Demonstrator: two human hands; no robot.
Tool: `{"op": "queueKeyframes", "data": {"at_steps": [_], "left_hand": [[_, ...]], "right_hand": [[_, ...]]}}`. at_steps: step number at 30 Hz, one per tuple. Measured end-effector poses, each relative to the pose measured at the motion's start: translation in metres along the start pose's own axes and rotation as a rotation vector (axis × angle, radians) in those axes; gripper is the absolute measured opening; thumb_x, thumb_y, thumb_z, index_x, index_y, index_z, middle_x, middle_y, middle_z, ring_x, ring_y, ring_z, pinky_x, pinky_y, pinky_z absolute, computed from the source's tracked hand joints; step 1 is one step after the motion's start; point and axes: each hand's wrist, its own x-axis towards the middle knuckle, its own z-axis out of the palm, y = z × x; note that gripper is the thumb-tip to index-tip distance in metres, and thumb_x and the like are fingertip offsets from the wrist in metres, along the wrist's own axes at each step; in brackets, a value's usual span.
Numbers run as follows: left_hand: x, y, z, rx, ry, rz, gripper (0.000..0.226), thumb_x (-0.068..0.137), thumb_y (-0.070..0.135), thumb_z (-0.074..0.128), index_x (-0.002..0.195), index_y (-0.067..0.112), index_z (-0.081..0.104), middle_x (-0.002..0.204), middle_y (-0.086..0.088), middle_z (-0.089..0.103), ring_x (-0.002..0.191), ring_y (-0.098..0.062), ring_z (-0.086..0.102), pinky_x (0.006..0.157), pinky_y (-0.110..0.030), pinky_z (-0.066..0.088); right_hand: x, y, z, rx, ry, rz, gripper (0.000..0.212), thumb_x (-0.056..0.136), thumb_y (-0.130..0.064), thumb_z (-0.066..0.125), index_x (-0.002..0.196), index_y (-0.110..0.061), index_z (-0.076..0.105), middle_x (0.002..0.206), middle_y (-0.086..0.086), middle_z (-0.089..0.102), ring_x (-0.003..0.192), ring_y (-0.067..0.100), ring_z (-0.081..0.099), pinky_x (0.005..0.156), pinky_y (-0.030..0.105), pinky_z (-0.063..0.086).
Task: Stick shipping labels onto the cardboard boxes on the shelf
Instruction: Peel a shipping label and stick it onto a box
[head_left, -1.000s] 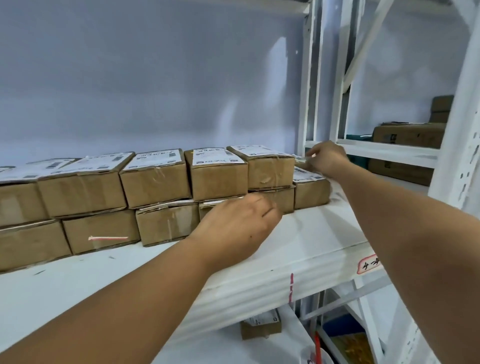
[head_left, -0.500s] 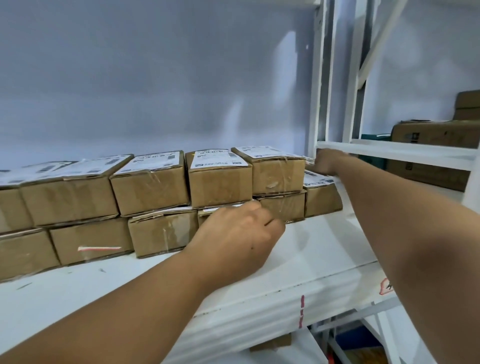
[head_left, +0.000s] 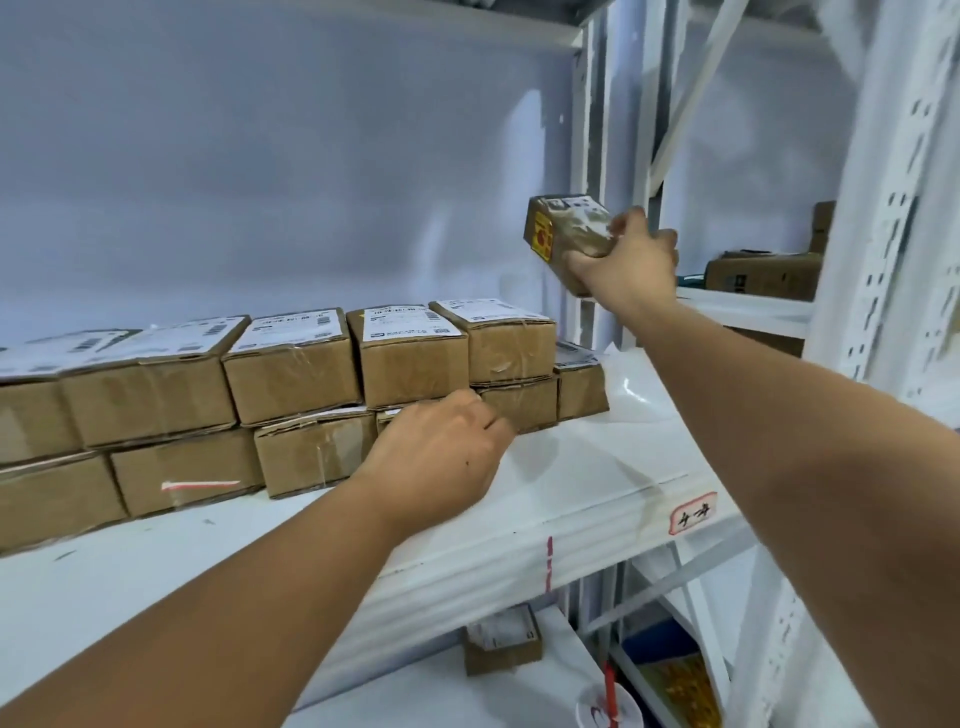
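The white metal shelf (head_left: 571, 467) runs across the foreground. On it, nearest the camera, is the left hand (head_left: 447, 457): knuckles up, fingers curled inward, the tips against the front of a lower-tier brown cardboard box (head_left: 519, 405). The back of the hand hides whether they pinch anything.

Behind it the stacked brown cardboard boxes (head_left: 410, 369) stand in two tiers, long axes running back toward the wall. The upper ones carry white printed shipping labels (head_left: 410, 323) on their top faces. The upper tier stops one box short at the right end, where a single low brown box (head_left: 582, 392) stands with its own labelled top exposed.

Farther back and higher, the right hand (head_left: 631, 265) holds a small tape-wrapped brown cardboard box (head_left: 563, 228) in the air, well clear of the shelf. The thumb lies over the upper face and the fingers wrap beneath. The box is tilted, and its end face with a yellow-and-red sticker points left, toward the stack. A pale printed patch shows on its upper face (too blurred to say if it is a shipping label).

The next move turns on one relation — the held box hangs above and just right of the open spot on that low end box. The right hand is much the nearer to that spot. I'd judge the box needs levelling and its long axis turned front-to-back before it would sit flush in the row.
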Motion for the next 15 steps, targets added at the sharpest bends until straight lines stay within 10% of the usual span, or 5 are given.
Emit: {"op": "queueKeyframes", "data": {"at_steps": [6, 11, 15], "left_hand": [[0.0, 0.013, -0.026, 0.03, -0.081, -0.022, 0.028, 0.045, 0.008, 0.08, 0.065, 0.013, 0.061, 0.058, -0.003, 0.056, 0.052, -0.024, 0.054, 0.042, -0.022, 0.034], [-0.017, 0.032, -0.085, -0.575, 0.15, -0.755, 0.02, 0.095, 0.023, 0.046, 0.109, 0.016, 0.058, 0.107, -0.003, 0.06, 0.103, -0.022, 0.055, 0.077, -0.033, 0.045], [-0.06, 0.019, -0.111, -1.034, 0.31, -0.914, 0.046, 0.096, 0.047, 0.037, 0.134, 0.023, 0.044, 0.135, 0.0, 0.049, 0.122, -0.016, 0.049, 0.102, -0.037, 0.041]], "right_hand": [[-0.086, -0.053, -0.052, 0.14, 0.267, -0.241, 0.062, 0.072, -0.045, 0.072, 0.124, -0.028, 0.043, 0.126, 0.006, 0.028, 0.111, 0.025, 0.046, 0.091, 0.036, 0.05], [-0.162, -0.084, -0.077, 0.391, 0.228, -0.236, 0.056, 0.069, -0.041, 0.075, 0.118, -0.028, 0.052, 0.119, -0.002, 0.025, 0.106, 0.011, 0.038, 0.089, 0.018, 0.038], [-0.226, -0.112, -0.069, 0.43, 0.223, -0.269, 0.057, 0.06, -0.049, 0.072, 0.109, -0.024, 0.059, 0.113, -0.002, 0.028, 0.105, 0.018, 0.042, 0.096, 0.037, 0.044]]}}
